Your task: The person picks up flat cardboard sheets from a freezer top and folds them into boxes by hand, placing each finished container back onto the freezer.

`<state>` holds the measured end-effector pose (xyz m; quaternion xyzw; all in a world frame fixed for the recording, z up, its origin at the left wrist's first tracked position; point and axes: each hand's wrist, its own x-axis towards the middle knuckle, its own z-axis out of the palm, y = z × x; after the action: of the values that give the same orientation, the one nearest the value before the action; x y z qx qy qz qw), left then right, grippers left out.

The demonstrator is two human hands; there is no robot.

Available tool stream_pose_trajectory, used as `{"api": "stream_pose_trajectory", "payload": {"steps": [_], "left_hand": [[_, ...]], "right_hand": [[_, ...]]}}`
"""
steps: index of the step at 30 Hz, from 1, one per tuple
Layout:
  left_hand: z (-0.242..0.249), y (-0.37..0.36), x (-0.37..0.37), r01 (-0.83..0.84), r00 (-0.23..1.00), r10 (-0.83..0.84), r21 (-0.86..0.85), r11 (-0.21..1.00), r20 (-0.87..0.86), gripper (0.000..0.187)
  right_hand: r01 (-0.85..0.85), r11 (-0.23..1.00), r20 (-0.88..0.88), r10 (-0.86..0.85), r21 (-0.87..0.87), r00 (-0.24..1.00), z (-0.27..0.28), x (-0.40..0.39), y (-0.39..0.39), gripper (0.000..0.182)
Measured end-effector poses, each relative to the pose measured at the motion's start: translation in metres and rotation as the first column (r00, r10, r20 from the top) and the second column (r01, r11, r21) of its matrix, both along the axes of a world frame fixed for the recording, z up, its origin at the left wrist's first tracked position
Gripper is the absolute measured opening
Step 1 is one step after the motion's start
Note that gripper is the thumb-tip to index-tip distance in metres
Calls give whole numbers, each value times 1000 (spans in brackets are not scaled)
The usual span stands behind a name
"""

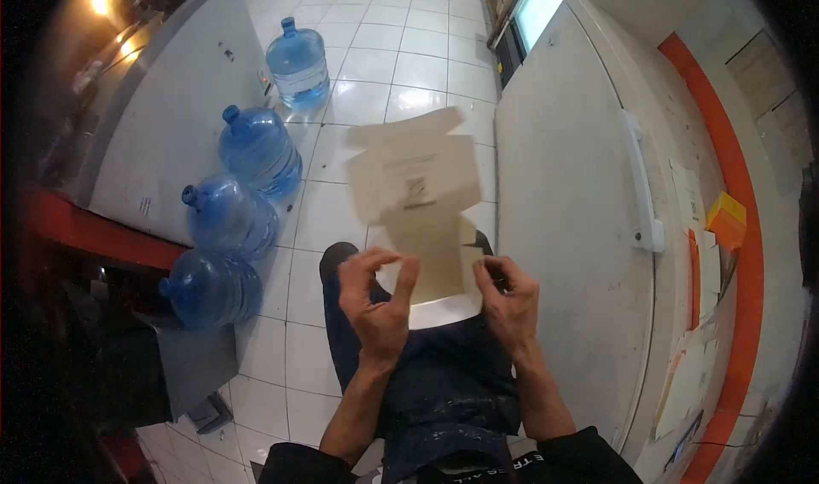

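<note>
A partly folded cardboard box (426, 177) stands over my lap, its broad printed lid raised and tilted away from me. Its inside is plain brown, and the near edge is a white strip. At the box's left side, the thumb and forefinger of my left hand (375, 309) are curled together on the edge. Opposite, my right hand (510, 300) pinches the right side flap between thumb and bent fingers. The lid's print is blurred, with a dark square mark in its middle.
Several blue water jugs (260, 151) line the left side on the white tiled floor (367, 91). A large white door with a handle (640, 185) is close on the right. Beyond it are an orange-yellow carton (727, 219) and flat cardboard pieces (682, 386).
</note>
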<state>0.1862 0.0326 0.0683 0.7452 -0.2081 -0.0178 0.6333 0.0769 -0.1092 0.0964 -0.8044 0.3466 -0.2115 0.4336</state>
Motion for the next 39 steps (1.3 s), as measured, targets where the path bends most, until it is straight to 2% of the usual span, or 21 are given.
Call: {"api": "stream_pose_trajectory", "payload": {"steps": [2, 3, 4, 6, 7, 8, 10, 11, 12, 14, 16, 18, 19, 21, 24, 26, 29, 33, 36, 38, 39], "left_hand": [[-4, 6, 2, -220, 968, 220, -17, 975, 122, 39], [-10, 11, 1, -132, 991, 131, 56, 990, 10, 52], [-12, 11, 1, -133, 991, 133, 60, 989, 10, 52], [-15, 4, 2, -6, 891, -71, -167, 986, -449, 54], [-19, 0, 1, -12, 888, -115, -273, 962, -444, 52], [-19, 1, 2, -12, 894, -117, -284, 959, -432, 52], [-19, 3, 6, 139, 873, -116, 14, 990, -475, 45], [-22, -2, 2, 98, 957, -86, 26, 995, -278, 36], [-27, -7, 2, 101, 962, -96, 6, 995, -254, 36], [-28, -15, 5, 135, 987, -128, -60, 989, 99, 36], [-19, -12, 8, 126, 969, -124, 1, 992, 216, 34], [-10, -5, 6, 160, 950, -190, -136, 978, -247, 32], [-16, -4, 7, 164, 951, -194, -140, 977, -240, 32], [-22, -7, 9, 42, 854, -286, -491, 870, -434, 31], [4, -14, 11, 2, 864, -212, -418, 908, -457, 31], [5, -11, 15, 2, 806, -266, -447, 895, -528, 33], [-2, -7, 20, 235, 767, -377, -319, 918, -519, 34], [-7, -6, 19, 256, 746, -428, -373, 892, -510, 35], [-9, -2, 25, 238, 808, -434, -452, 860, -399, 43], [-6, 1, 26, 59, 898, -292, -567, 821, -329, 52], [-3, 2, 27, -4, 910, -206, -505, 863, -359, 56]], "right_hand": [[11, 1000, 6, -11, 27, 1000, -2, -4, -2, 21], [21, 999, 21, -22, 41, 1000, -3, -5, -5, 22], [29, 998, 36, -31, 54, 999, -3, -5, -6, 24], [15, 999, 49, -18, 52, 999, -6, -6, -6, 25], [-4, 1000, 37, 4, 8, 999, -7, -7, -6, 26], [-22, 999, 28, 23, -39, 999, -7, -9, -6, 26], [-13, 1000, 26, 13, -22, 1000, -8, -10, -3, 27], [-1, 1000, 3, 1, 12, 1000, -8, -11, -2, 27], [3, 1000, 25, -2, -11, 1000, -8, -10, -1, 27], [28, 997, 18, -30, 70, 999, -12, -11, 1, 27], [39, 993, 26, -42, 114, 999, -13, -10, -1, 25], [10, 999, 39, -12, 47, 999, -9, -11, -2, 25], [13, 999, 46, -15, 42, 999, -7, -10, -1, 25], [39, 997, -40, -36, 65, 999, -4, -11, 1, 24], [-10, 1000, -39, 10, 6, 999, -5, -10, 0, 24], [-19, 1000, -10, 19, 21, 1000, -10, -11, -2, 23], [-42, 999, 26, 41, 21, 999, -13, -13, 0, 22], [-46, 999, 38, 47, -21, 998, -15, -14, -5, 20], [19, 999, 31, -18, -31, 999, -2, -12, -7, 19], [32, 998, 56, -29, -52, 998, -4, -12, -9, 18], [45, 997, 80, -40, -70, 996, -6, -12, -11, 17]]}}
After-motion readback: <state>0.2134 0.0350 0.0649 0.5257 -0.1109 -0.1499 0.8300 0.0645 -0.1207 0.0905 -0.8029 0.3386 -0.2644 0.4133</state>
